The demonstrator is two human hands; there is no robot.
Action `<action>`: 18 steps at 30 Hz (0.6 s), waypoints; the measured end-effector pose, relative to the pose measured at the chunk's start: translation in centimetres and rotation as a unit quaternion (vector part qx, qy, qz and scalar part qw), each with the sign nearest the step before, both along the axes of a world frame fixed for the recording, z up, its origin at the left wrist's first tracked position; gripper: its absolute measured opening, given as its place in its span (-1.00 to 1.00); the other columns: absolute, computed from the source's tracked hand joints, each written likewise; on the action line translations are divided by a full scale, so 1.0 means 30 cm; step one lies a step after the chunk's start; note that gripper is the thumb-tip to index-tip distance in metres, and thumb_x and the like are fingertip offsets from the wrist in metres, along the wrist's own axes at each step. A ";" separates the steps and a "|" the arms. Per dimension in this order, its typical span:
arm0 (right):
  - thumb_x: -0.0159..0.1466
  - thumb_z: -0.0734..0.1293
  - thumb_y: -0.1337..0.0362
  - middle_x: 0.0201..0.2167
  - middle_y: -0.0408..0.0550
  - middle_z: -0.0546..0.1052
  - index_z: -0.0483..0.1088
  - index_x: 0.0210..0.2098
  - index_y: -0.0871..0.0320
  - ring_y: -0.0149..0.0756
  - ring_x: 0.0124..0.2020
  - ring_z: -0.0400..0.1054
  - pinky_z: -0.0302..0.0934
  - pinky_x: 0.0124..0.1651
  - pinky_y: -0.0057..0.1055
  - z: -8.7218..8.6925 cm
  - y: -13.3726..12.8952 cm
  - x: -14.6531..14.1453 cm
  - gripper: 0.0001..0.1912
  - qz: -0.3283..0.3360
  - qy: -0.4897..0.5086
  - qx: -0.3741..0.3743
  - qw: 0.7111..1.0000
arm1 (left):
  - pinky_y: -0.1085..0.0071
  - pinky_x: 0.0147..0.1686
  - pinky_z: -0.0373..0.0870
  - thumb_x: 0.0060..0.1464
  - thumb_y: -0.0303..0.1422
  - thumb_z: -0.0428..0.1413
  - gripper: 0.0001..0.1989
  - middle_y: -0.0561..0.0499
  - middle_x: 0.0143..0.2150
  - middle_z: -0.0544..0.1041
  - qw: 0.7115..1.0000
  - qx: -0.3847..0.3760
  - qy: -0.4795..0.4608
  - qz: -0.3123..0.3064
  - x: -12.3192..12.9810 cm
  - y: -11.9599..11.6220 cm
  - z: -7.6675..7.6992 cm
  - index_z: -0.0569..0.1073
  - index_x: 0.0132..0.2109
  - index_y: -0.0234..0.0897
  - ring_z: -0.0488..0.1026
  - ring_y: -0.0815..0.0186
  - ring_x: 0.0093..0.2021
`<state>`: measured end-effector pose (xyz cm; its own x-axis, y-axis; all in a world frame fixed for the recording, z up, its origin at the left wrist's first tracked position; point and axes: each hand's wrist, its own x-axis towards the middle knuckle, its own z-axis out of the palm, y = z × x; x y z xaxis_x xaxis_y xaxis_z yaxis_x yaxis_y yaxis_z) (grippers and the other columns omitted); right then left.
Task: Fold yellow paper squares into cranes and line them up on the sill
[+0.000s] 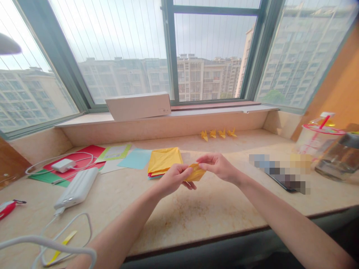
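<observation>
A small folded piece of yellow paper [196, 174] is held up over the stone ledge [196, 213], between both hands. My left hand [177, 178] grips its left side, thumb on top and fingers beneath. My right hand [215, 164] pinches its upper right edge with the fingertips. Just behind my left hand lies a stack of yellow paper [164, 160], with red and blue sheets showing under it. Several folded yellow paper cranes [222, 133] stand in a row near the back wall of the ledge.
At left lie a white power bank [77, 186], cables, a white charger [64, 164] and coloured sheets, with a light blue one [136, 158] nearest the stack. A white box [138, 106] sits on the sill. At right are a blurred phone [280, 179], a cup and a jar [339, 157].
</observation>
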<state>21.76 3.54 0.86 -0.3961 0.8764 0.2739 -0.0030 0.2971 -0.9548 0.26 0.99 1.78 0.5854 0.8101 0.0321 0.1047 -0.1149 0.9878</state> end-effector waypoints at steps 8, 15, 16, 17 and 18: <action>0.12 0.48 0.17 -0.25 -0.01 0.64 0.56 -0.17 0.17 -0.25 -0.24 0.54 0.42 -0.10 -0.26 -0.004 0.006 -0.004 -0.69 -0.015 0.034 -0.010 0.999 | 0.45 -0.45 0.47 0.19 -0.02 0.06 -0.55 -0.15 -0.20 0.58 1.000 0.002 -0.002 -0.009 -0.006 -0.001 0.008 0.51 -0.14 -0.37 0.61 0.23 -0.38; 0.20 0.42 0.12 -0.15 0.02 0.63 0.54 -0.10 0.17 -0.16 -0.12 0.52 0.38 -0.01 -0.19 -0.009 0.006 0.003 -0.67 -0.015 -0.028 0.029 0.999 | 0.46 -0.48 0.45 0.15 -0.03 0.11 -0.56 -0.13 -0.26 0.59 0.998 0.033 0.017 0.052 -0.002 0.003 0.003 0.49 -0.19 -0.39 0.60 0.24 -0.39; 0.23 0.39 0.11 -0.14 0.03 0.63 0.55 -0.10 0.17 -0.15 -0.12 0.52 0.38 -0.01 -0.19 -0.005 0.003 0.004 -0.67 -0.003 -0.051 0.036 0.998 | 0.47 -0.49 0.45 0.15 -0.03 0.11 -0.57 -0.13 -0.27 0.59 0.997 0.041 0.025 0.055 0.001 0.004 0.001 0.49 -0.20 -0.39 0.60 0.24 -0.39; 0.25 0.37 0.10 -0.15 0.03 0.64 0.56 -0.12 0.18 -0.14 -0.13 0.52 0.38 -0.02 -0.19 -0.001 0.000 0.003 -0.67 0.009 -0.074 0.041 0.996 | 0.48 -0.50 0.44 0.15 -0.03 0.11 -0.57 -0.13 -0.28 0.59 0.997 0.049 0.033 0.057 0.004 0.004 -0.002 0.49 -0.21 -0.39 0.60 0.24 -0.39; 0.26 0.36 0.08 -0.19 0.03 0.64 0.57 -0.15 0.19 -0.14 -0.16 0.53 0.38 -0.05 -0.20 0.002 -0.002 0.003 -0.67 0.017 -0.094 0.044 0.994 | 0.48 -0.50 0.44 0.15 -0.04 0.10 -0.58 -0.12 -0.28 0.59 0.996 0.053 0.040 0.057 0.006 0.004 -0.004 0.50 -0.22 -0.39 0.61 0.23 -0.38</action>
